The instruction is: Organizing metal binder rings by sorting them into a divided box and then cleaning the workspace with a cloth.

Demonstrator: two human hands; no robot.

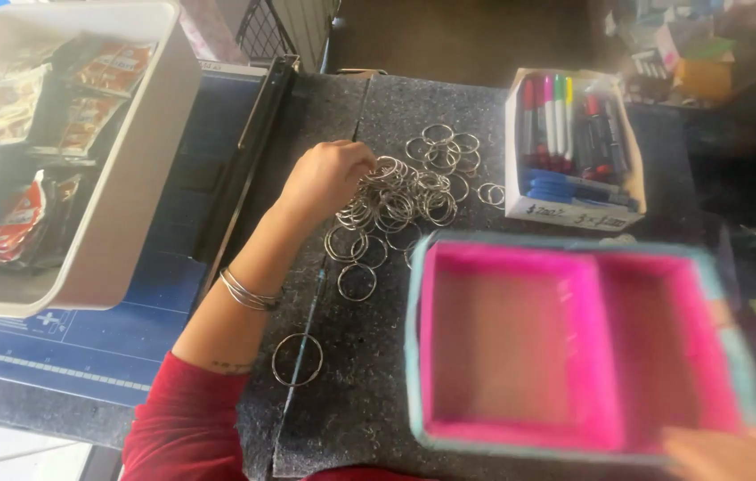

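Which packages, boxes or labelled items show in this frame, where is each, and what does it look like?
Sachets: in the white bin at far left, flat packets, red, black and clear.
Marker box: upper right on the grey mat, white open carton with handwriting on its front, holding red, pink, green, black and blue pens.
Tray: lower right, held by the right hand, pink inside, teal rim, two empty compartments.
Left hand: on the metal rings, no label.

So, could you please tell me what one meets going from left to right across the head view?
White plastic bin of red packets → left hand → pile of silver metal rings → white cardboard box of coloured markers
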